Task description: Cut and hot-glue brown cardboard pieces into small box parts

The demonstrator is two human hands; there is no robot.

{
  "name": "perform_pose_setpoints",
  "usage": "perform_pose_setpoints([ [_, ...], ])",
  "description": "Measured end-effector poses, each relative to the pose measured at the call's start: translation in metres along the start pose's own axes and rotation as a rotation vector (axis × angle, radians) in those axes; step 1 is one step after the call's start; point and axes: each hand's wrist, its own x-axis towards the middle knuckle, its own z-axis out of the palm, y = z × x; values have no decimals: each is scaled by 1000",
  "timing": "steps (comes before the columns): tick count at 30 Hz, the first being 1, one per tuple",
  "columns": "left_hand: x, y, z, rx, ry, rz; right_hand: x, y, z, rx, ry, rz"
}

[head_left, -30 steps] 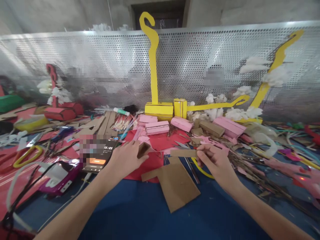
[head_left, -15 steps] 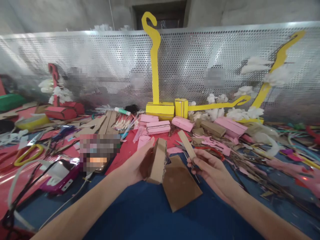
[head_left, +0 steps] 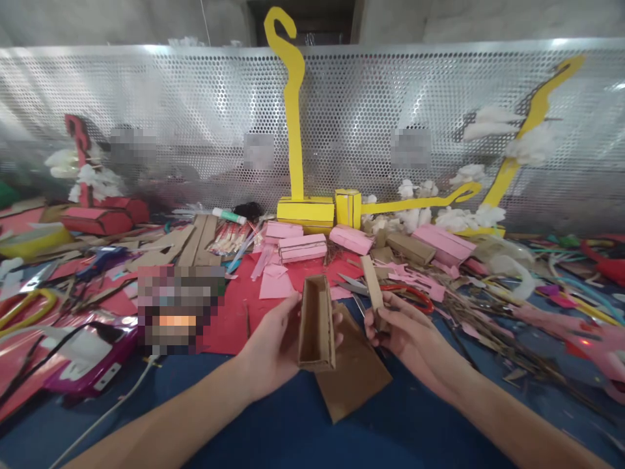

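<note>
My left hand (head_left: pixel 273 345) grips a small brown cardboard box (head_left: pixel 303 326) from its left side, fingertips showing at the right edge. The box's open side faces me, its hollow inside visible. My right hand (head_left: pixel 403 329) pinches a narrow cardboard strip (head_left: pixel 373 286), which points up and away. Below and between the hands, a brown cardboard sheet (head_left: pixel 354 378) lies on the blue table surface (head_left: pixel 303 436). Scissors with red handles (head_left: pixel 415 296) rest just beyond my right hand, blades partly behind the strip.
Pink boxes (head_left: pixel 303 249) and yellow hook-shaped pieces on boxes (head_left: pixel 305 212) stand behind. A purple power strip (head_left: pixel 92 365) with cables lies left, near a pixelated object (head_left: pixel 178 319). Twigs and scraps (head_left: pixel 488 332) cover the right. A perforated metal panel (head_left: pixel 351 117) closes the back.
The box in my left hand has turned, so its open hollow now shows instead of a closed face. The strip in my right hand stands more upright. The view has shifted slightly.
</note>
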Motion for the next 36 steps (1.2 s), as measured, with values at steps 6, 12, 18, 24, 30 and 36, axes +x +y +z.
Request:
perform_pose_setpoints([
  [6, 1, -6, -5, 182, -3, 108, -4, 0, 3, -112, 28, -45],
  [12, 2, -10, -5, 374, -157, 230, -6, 4, 1, -426, 24, -140],
  [18, 0, -14, -1, 494, -162, 367, -11, 5, 6, -662, -47, -173],
  [24, 3, -16, -3, 582, -165, 443, -20, 8, 15, -720, -80, -213],
  [30, 2, -17, 3, 588, -146, 480, -24, 10, 15, -739, -13, -271],
  [36, 3, -19, 3, 626, -143, 500, -21, 7, 17, -758, -63, -256],
])
